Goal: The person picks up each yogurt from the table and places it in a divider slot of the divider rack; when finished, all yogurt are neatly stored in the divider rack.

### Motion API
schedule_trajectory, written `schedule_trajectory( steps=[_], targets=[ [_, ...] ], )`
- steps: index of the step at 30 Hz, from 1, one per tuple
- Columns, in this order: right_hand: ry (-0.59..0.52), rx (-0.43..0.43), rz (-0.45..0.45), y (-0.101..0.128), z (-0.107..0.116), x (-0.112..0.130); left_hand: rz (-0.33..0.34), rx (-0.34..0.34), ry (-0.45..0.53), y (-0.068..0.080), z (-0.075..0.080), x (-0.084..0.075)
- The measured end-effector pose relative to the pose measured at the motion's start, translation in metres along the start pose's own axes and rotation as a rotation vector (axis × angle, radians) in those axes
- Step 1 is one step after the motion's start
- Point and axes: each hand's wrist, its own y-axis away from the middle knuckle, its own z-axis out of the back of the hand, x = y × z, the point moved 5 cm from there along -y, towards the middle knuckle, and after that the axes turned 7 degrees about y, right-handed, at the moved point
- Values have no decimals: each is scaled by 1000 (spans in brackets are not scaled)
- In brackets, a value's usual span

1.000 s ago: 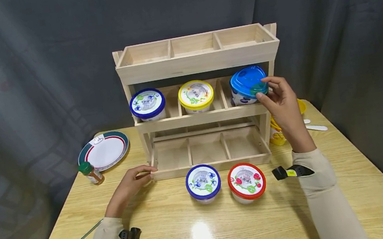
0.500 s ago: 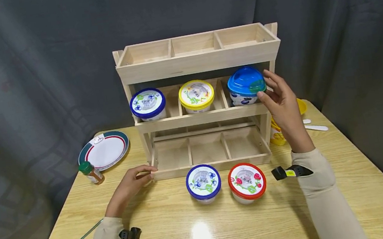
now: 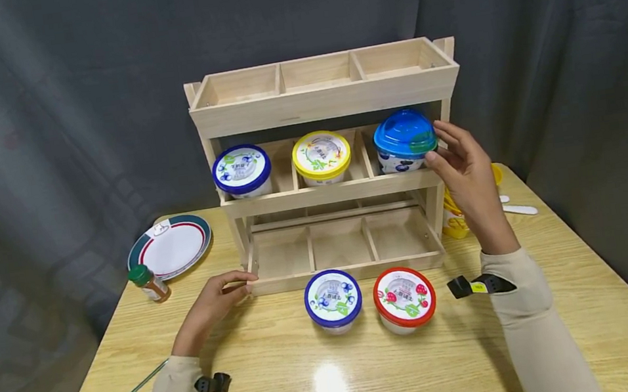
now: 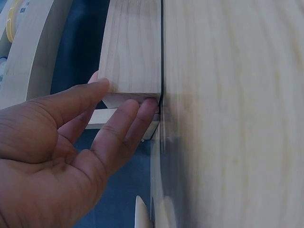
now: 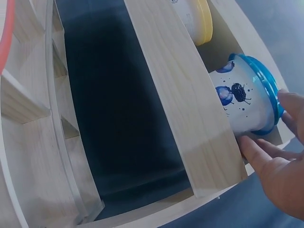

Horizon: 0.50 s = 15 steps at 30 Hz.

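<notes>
My right hand (image 3: 462, 166), fingers loosely spread, touches the blue-lidded cup (image 3: 404, 141) in the shelf's (image 3: 326, 105) right middle compartment, right of frame centre. The cup looks light, smooth and slippery; the lid rim seems the best hold. My left hand (image 3: 212, 305) rests open against the shelf's base. The cup's bottom is hidden.

Left hand (image 3: 212, 305): low, at about 8 o'clock in the head view, palm turned inward, fingers (image 4: 124, 129) straight and close together, tips pointing toward 1 o'clock.
Left forearm: in a beige sleeve, running from 7 o'clock up to the hand, a dark strap at the wrist.
Right hand (image 3: 464, 171): raised, at about 2 o'clock, fingers (image 5: 259, 153) loosely spread and nearly straight, tips toward 11 o'clock, thumb lowest.
Right forearm: beige sleeve rising from 5 o'clock, nearly upright, a dark strap with a yellow tag at the wrist.
</notes>
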Motion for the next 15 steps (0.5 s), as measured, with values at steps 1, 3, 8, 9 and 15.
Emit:
schedule_trajectory(
  steps=[1, 3, 8, 9, 15],
  targets=[
    [0, -4, 2, 1, 1, 0, 0, 1, 0, 0, 0, 0],
    [-3, -15, 11, 2, 2, 1, -1, 1, 2, 0, 0, 0],
    [-16, -36, 31, 5, 6, 1, -6, 2, 5, 0, 1, 0],
    [-19, -43, 33, 5, 7, 1, -6, 2, 5, 0, 1, 0],
    [-21, -112, 53, 10, 18, -3, -1, -2, 10, 0, 1, 1]
  ],
)
